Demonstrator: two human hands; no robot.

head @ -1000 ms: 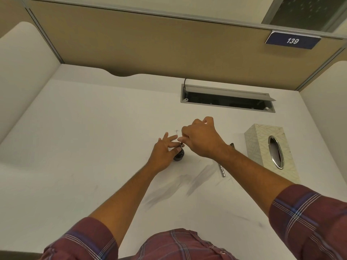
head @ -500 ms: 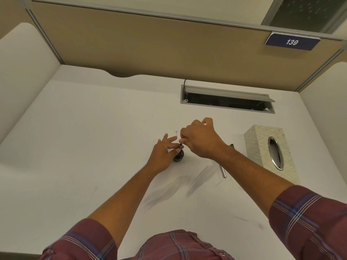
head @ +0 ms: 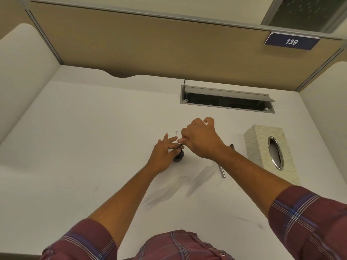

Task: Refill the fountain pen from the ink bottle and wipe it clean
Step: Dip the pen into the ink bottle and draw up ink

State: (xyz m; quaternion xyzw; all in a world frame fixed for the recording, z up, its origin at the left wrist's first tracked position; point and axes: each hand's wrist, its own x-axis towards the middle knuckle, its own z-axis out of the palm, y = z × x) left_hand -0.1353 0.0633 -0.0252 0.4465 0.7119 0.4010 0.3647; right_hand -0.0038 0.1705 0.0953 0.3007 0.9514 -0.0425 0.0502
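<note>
Head cam: ink bottle (head: 178,157) under both hands, L (head: 163,156) steadying it, R (head: 201,140) pinching pen part (head: 181,146) above

Both forearms reach forward from rolled plaid sleeves and meet over the ink bottle (head: 178,156). The left hand (head: 163,154) rests just left of the bottle, thumb and forefinger against it, the other fingers spread. The right hand (head: 201,140) hangs above and right of the bottle, fingertips pinched on a thin dark part, little finger raised.
</note>
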